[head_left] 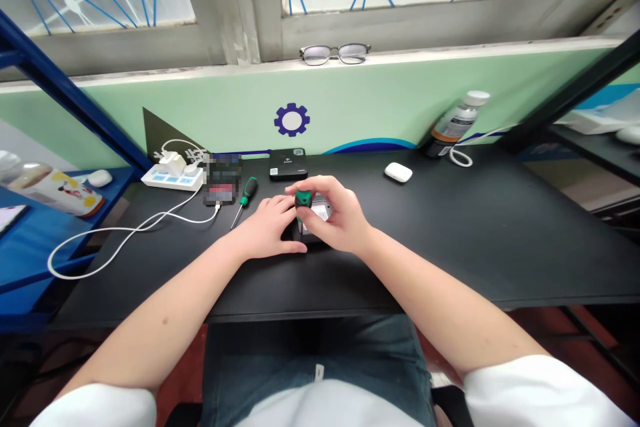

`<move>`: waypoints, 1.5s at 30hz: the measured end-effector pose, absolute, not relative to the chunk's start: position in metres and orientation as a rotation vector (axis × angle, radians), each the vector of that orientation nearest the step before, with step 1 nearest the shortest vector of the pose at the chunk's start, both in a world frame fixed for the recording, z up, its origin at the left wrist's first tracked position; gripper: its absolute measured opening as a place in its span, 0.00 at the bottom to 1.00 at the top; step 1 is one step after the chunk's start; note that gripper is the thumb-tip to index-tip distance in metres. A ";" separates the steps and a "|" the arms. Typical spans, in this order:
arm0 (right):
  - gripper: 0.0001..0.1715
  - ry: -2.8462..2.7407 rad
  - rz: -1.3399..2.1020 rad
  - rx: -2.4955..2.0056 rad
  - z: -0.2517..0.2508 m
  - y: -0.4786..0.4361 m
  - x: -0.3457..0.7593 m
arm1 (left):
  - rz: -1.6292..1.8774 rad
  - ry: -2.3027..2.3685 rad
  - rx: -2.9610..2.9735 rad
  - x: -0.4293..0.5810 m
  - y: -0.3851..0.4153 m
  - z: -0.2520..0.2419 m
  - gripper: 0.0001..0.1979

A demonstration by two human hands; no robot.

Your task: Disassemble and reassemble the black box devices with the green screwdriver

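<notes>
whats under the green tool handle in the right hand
A small dark device with a pale label, lying on the black table; the left hand rests against its left side. The right hand wraps the green tool, covering its shaft and tip.

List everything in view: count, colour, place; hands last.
desk: one, black, centre
black device: one, black with silver label, under both hands
green-topped tool: one, green and black, upright over the device
screwdriver: one, green-black handle, lying left of the hands
flat box: one, black, by the wall
earbud case: one, white, right of the box
power strip: one, white and blue, desk's far left
cable: one, white, looping off the desk's left
glasses: one pair, dark-framed, on the sill
bottle: one, white-capped, against the wall, right
left hand: one, steadying the device
right hand: one, grip closed on the tool
</notes>
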State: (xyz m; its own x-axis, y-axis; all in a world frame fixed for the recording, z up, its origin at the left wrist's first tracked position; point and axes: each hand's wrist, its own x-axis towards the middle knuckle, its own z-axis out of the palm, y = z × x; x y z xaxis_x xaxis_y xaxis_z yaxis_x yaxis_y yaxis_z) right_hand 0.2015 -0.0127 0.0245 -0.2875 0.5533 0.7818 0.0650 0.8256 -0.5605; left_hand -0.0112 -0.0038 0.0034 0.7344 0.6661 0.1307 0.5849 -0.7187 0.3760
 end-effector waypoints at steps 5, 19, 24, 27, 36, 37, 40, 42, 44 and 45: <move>0.19 -1.858 0.437 -0.314 0.024 -0.010 0.204 | 0.357 0.970 2.645 -0.012 -0.003 0.003 0.37; 0.19 -1.734 0.557 -0.418 0.022 -0.009 0.202 | 0.326 1.026 2.591 -0.011 -0.004 0.005 0.38; 0.19 -1.755 0.695 -0.465 0.022 -0.014 0.200 | 0.349 1.017 2.585 -0.012 -0.004 0.002 0.39; 0.14 -1.814 0.592 -0.492 0.026 -0.015 0.202 | 0.368 0.974 2.621 -0.012 -0.003 0.001 0.38; 0.18 -1.841 0.441 -0.426 0.033 -0.010 0.208 | 0.340 0.981 2.652 -0.011 -0.003 0.003 0.37; 0.17 -1.833 0.454 -0.426 0.034 -0.010 0.208 | 0.340 0.978 2.653 -0.011 -0.003 0.004 0.37; 0.05 -1.783 0.526 -0.422 0.033 -0.011 0.206 | 0.347 0.985 2.641 -0.012 -0.004 0.004 0.37; 0.10 -1.742 0.599 -0.424 0.031 -0.012 0.204 | 0.339 1.009 2.619 -0.012 -0.004 0.004 0.36; 0.17 -1.712 0.681 -0.428 0.028 -0.014 0.202 | 0.326 1.025 2.602 -0.013 -0.004 0.003 0.36; 0.17 -1.705 0.719 -0.425 0.028 -0.016 0.201 | 0.321 1.023 2.601 -0.013 -0.004 0.003 0.36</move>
